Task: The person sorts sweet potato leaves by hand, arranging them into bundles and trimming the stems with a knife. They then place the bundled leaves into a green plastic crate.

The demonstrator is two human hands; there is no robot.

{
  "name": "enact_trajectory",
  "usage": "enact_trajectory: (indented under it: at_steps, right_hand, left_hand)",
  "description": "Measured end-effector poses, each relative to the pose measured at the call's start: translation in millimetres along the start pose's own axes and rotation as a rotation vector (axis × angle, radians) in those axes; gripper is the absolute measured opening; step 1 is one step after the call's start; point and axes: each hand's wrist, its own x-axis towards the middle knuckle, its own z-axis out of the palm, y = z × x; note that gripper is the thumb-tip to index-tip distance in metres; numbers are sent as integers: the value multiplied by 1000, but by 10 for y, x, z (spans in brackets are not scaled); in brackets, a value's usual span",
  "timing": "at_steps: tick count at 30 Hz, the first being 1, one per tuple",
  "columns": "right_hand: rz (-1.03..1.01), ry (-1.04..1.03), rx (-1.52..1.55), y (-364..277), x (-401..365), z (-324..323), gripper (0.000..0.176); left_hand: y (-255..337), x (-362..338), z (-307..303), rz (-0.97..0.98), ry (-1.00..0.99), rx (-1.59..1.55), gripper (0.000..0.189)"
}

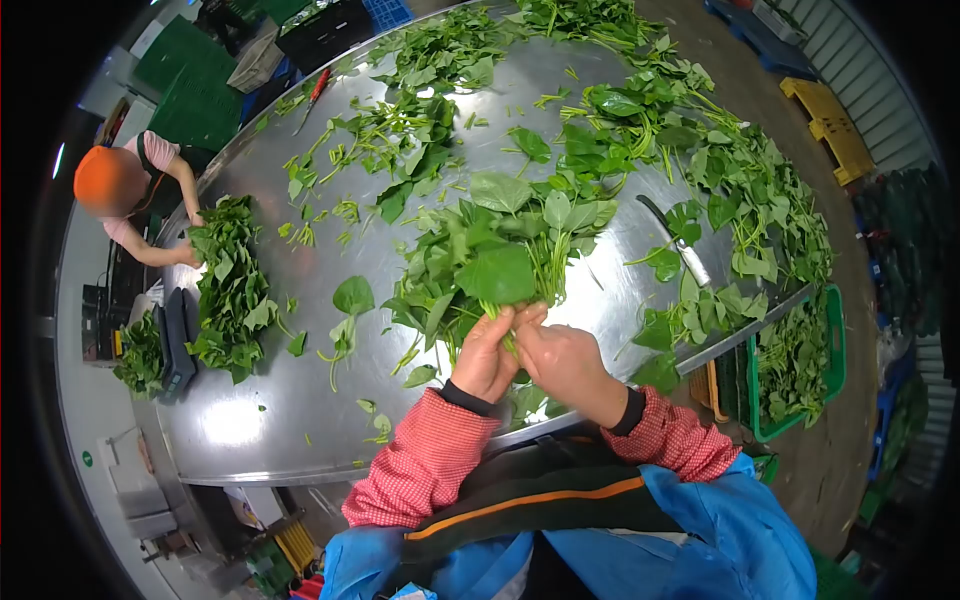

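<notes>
My left hand (483, 357) is closed around the stems of a bunch of leafy greens (497, 275), its leaves pointing away from me over the metal table. Pressed against it, my right hand (568, 362) has curled fingers at the same stems; its fingertips are partly hidden. More loose greens (440, 245) lie right behind and beside the bunch. To the right, a knife (672, 240) with a dark curved blade and pale handle rests on the table, apart from my hands.
Piles of greens (740, 190) line the right edge of the metal table (330, 420). A red-handled knife (318, 88) lies at the far left. A green crate (838, 350) of greens stands at lower right. Across the left side, a person (135, 195) handles greens near a scale (178, 345).
</notes>
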Motion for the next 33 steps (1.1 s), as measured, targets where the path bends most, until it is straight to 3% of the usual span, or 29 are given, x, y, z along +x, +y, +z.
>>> enact_trajectory:
  at_steps: [2, 5, 6, 9, 12, 15, 16, 17, 19, 25, 30, 33]
  right_hand:
    - [-71, -20, 103, 17, -17, -94, 18]
    - [306, -191, 374, 213, 56, -359, 24]
    - [464, -11, 459, 366, 72, -286, 27]
    - [498, 97, 65, 731, 242, -138, 32]
    - [546, -113, -67, 1036, 271, 343, 29]
    - [466, 12, 562, 1336, 222, 74, 25]
    - [618, 10, 1181, 1407, 177, -132, 22]
    - [694, 9, 1290, 1249, 189, -541, 20]
    - [841, -108, 688, 1599, 62, -461, 19]
    - [828, 357, 940, 1567, -66, -630, 23]
    - [953, 243, 1227, 1391, -97, -598, 21]
    - [820, 518, 814, 1616, -17, -222, 25]
  left_hand:
    - [-1, 74, -309, 14, -24, 5, 19]
    - [212, 6, -212, 112, -18, -262, 16]
    - [347, -26, -213, 126, -70, -347, 17]
    - [588, -64, -340, 121, -225, -439, 24]
    - [416, -30, -388, -15, -79, -442, 28]
    - [336, -66, -483, -81, -61, -470, 28]
    - [355, -96, -473, -73, -29, -466, 28]
    - [377, -99, -457, -62, -6, -462, 28]
    - [354, -115, -438, -73, 5, -411, 27]
    - [230, -13, -353, -113, -43, -383, 25]
    - [149, 59, -194, -94, -14, -269, 24]
    - [100, 75, -161, -92, 15, -291, 24]
